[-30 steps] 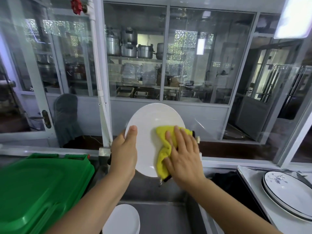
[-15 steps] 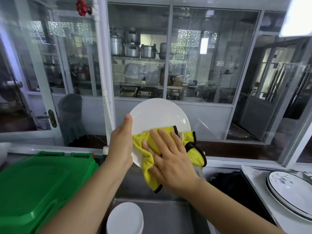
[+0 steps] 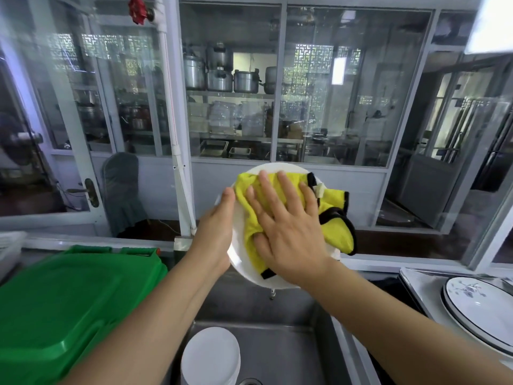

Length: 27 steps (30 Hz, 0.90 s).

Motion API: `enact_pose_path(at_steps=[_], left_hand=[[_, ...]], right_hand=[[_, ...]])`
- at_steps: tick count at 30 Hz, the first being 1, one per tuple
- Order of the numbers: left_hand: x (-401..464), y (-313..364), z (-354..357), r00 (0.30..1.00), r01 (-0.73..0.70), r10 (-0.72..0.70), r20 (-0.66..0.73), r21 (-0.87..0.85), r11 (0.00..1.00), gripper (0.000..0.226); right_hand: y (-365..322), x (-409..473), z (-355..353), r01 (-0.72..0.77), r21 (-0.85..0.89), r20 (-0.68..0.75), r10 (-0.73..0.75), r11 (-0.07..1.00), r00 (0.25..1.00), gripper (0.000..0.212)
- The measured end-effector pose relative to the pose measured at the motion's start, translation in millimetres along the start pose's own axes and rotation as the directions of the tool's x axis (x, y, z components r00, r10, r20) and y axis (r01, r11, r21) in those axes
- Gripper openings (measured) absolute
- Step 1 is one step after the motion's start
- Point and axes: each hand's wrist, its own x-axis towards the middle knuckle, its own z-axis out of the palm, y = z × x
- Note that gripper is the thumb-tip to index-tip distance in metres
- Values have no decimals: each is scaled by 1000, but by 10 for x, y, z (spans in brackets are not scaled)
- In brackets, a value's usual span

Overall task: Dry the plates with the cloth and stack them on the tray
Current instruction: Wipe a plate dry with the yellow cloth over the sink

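Head view: your right hand [image 3: 288, 232] presses its straight, spread fingers [image 3: 286, 187] on the yellow black-edged cloth [image 3: 333, 218], flat against the round white plate [image 3: 238, 262]. Your left hand [image 3: 216, 232] grips this plate's left rim above the steel sink [image 3: 277, 354]. 1 stack of white plates [image 3: 209, 357] lies below, patterned plates [image 3: 483, 309] on the right, a green plastic lid [image 3: 63, 309] on the left.

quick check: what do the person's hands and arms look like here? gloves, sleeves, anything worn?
Both are bare. The left hand and right hand have no gloves, and no rings show on the fingers in view. Both forearms are uncovered up to the frame edge: no sleeves, watch or wristband visible. Nails look short and unpainted, as far as the view shows.
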Motion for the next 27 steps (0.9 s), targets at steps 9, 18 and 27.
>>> enact_pose_path(at_steps=[9, 18, 27], left_hand=[[15, 16, -29, 989, 140, -116, 94, -308, 941, 48], [89, -1, -73, 996, -26, 16, -87, -119, 993, 41], [1, -65, -85, 987, -157, 158, 6, 166, 973, 47]], right_hand=[[-322, -377, 155, 98, 63, 30, -100, 993, 995, 60], [179, -642, 271, 241, 84, -180, -223, 967, 958, 49], [560, -218, 211, -131, 232, -106, 159, 964, 981, 56]])
